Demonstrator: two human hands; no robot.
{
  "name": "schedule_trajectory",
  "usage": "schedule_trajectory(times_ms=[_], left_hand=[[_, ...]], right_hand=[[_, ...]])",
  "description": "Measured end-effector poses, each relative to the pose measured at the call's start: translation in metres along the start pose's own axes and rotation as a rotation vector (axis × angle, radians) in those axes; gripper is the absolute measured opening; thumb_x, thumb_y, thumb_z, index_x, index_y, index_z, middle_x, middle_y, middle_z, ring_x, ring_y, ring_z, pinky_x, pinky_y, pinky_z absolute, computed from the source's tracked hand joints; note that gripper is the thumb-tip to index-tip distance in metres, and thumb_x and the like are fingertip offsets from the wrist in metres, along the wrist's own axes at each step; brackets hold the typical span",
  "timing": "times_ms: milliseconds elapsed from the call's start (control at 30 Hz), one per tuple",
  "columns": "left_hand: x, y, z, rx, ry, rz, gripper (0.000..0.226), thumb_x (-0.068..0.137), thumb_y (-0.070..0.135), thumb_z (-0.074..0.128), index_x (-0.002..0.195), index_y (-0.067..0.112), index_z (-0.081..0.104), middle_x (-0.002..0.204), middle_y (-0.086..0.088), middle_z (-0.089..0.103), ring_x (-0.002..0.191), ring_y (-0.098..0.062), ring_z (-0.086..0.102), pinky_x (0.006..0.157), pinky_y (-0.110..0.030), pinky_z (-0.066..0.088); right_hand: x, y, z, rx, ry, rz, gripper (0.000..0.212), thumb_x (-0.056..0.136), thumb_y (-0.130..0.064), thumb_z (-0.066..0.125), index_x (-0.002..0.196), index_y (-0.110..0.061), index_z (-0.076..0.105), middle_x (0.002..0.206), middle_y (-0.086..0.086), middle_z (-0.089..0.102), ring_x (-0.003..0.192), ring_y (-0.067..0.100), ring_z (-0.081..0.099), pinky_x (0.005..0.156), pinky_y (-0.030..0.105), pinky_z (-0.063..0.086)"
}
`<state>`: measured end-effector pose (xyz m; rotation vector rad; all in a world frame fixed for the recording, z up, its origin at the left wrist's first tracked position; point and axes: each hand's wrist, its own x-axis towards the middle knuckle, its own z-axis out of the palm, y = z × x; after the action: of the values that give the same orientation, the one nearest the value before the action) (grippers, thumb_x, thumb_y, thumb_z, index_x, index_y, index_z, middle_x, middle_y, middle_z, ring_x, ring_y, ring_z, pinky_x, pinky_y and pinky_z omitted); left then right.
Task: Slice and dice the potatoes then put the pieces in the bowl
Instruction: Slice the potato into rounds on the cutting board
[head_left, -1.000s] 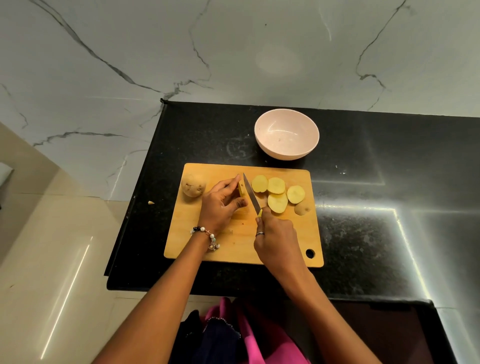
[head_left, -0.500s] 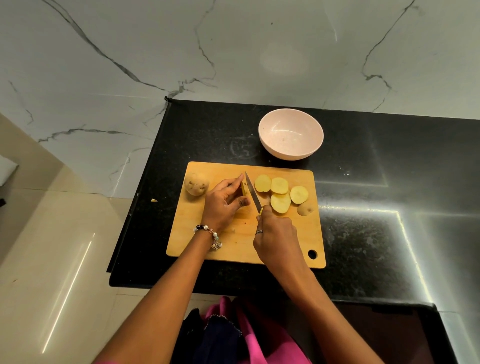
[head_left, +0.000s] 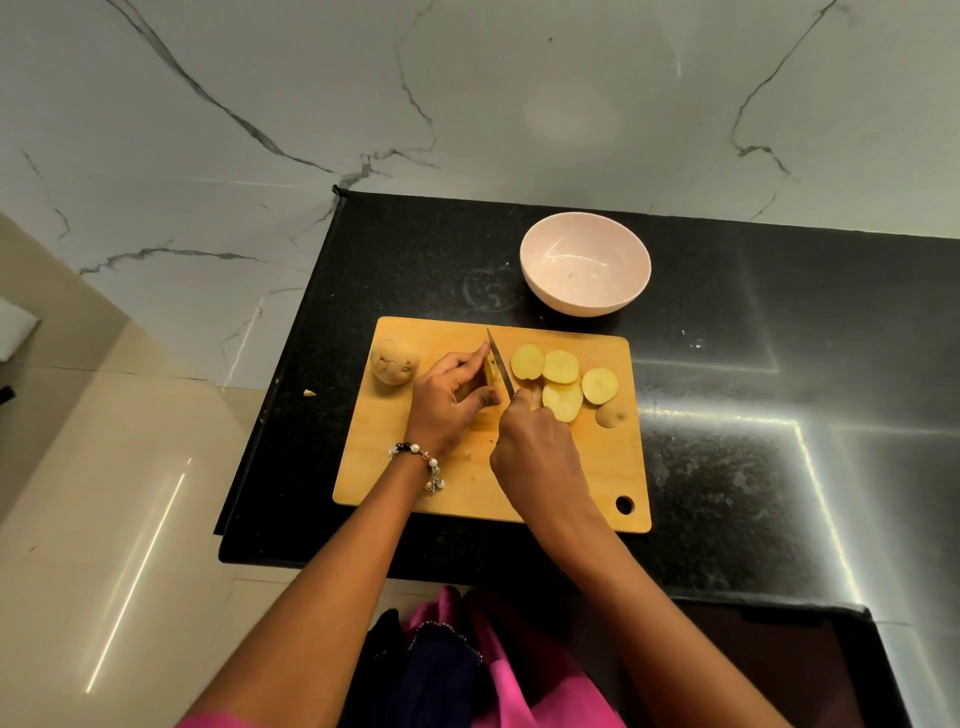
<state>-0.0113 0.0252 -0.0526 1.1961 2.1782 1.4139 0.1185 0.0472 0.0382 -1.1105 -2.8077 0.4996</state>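
Your left hand (head_left: 447, 402) curls round the potato piece (head_left: 489, 375) and pins it to the cutting board (head_left: 467, 483), while your right hand (head_left: 535, 452) grips the knife (head_left: 500, 368), its blade standing just right of that piece. Four cut slices (head_left: 560, 367) and an end cap (head_left: 611, 414) lie right of the blade. A whole potato (head_left: 393, 362) sits at the board's far left corner. The bowl (head_left: 585, 263) stands on the black desk (head_left: 779, 467) just beyond the board.

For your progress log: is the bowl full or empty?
Empty. The bowl shows only its bare pale inside; the slices all lie on the board.
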Motion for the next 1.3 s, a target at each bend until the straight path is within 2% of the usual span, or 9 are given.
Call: schedule_trajectory(times_ms=[100, 300, 500, 600, 800, 933, 1300], left_hand=[[0.001, 0.001, 0.000, -0.005, 0.007, -0.003, 0.054, 0.078, 0.012, 0.073, 0.129, 0.006, 0.054, 0.108, -0.004, 0.062, 0.095, -0.006, 0.054, 0.083, -0.002, 0.041], [0.000, -0.001, 0.000, 0.052, -0.003, 0.051, 0.056, 0.077, 0.015, 0.074, 0.129, 0.007, 0.054, 0.109, -0.005, 0.061, 0.097, -0.008, 0.053, 0.082, 0.000, 0.038], [0.000, -0.002, 0.000, 0.045, 0.014, 0.045, 0.051, 0.080, 0.003, 0.069, 0.128, 0.005, 0.054, 0.109, -0.005, 0.061, 0.094, -0.004, 0.053, 0.083, 0.000, 0.039], [0.000, -0.005, 0.002, 0.048, 0.023, 0.039, 0.049, 0.081, 0.000, 0.066, 0.128, 0.007, 0.055, 0.109, -0.007, 0.062, 0.096, -0.008, 0.054, 0.083, -0.001, 0.040], [0.000, -0.004, 0.001, 0.005, 0.018, 0.038, 0.052, 0.077, 0.003, 0.072, 0.127, 0.008, 0.057, 0.108, -0.005, 0.062, 0.096, -0.009, 0.056, 0.084, -0.005, 0.044], [0.001, -0.004, 0.001, 0.013, 0.020, 0.033, 0.051, 0.078, -0.001, 0.069, 0.127, 0.008, 0.057, 0.109, -0.003, 0.061, 0.096, -0.006, 0.054, 0.084, -0.002, 0.040], [0.001, -0.003, 0.000, 0.021, 0.019, 0.025, 0.053, 0.077, 0.003, 0.072, 0.127, 0.010, 0.057, 0.111, 0.001, 0.060, 0.097, -0.002, 0.053, 0.084, -0.001, 0.039]], right_hand=[[0.001, -0.006, -0.001, 0.039, 0.033, -0.033, 0.025, 0.091, 0.007, 0.034, 0.108, 0.007, 0.051, 0.092, 0.022, 0.058, 0.082, 0.040, 0.061, 0.058, 0.035, 0.036], [-0.006, -0.002, -0.002, 0.042, 0.029, -0.025, 0.027, 0.090, 0.007, 0.032, 0.110, 0.007, 0.050, 0.088, 0.022, 0.059, 0.077, 0.042, 0.060, 0.058, 0.036, 0.037], [0.012, -0.004, 0.000, 0.017, -0.028, -0.035, 0.028, 0.094, -0.001, 0.033, 0.111, -0.001, 0.055, 0.102, 0.015, 0.054, 0.089, 0.033, 0.057, 0.063, 0.031, 0.033], [0.021, -0.004, 0.001, 0.004, -0.034, -0.050, 0.027, 0.096, -0.004, 0.034, 0.108, -0.003, 0.057, 0.103, 0.014, 0.053, 0.091, 0.031, 0.057, 0.064, 0.032, 0.034], [-0.002, -0.009, 0.000, -0.008, -0.001, -0.030, 0.027, 0.094, 0.004, 0.030, 0.107, 0.005, 0.053, 0.094, 0.015, 0.049, 0.084, 0.037, 0.060, 0.059, 0.034, 0.033], [0.008, -0.011, 0.005, -0.016, -0.012, -0.019, 0.028, 0.096, 0.000, 0.030, 0.113, 0.001, 0.052, 0.105, 0.014, 0.053, 0.089, 0.031, 0.061, 0.060, 0.029, 0.033], [0.002, -0.009, 0.005, -0.005, -0.037, -0.002, 0.029, 0.094, 0.001, 0.030, 0.114, 0.002, 0.051, 0.105, 0.015, 0.053, 0.092, 0.032, 0.059, 0.062, 0.029, 0.032]])
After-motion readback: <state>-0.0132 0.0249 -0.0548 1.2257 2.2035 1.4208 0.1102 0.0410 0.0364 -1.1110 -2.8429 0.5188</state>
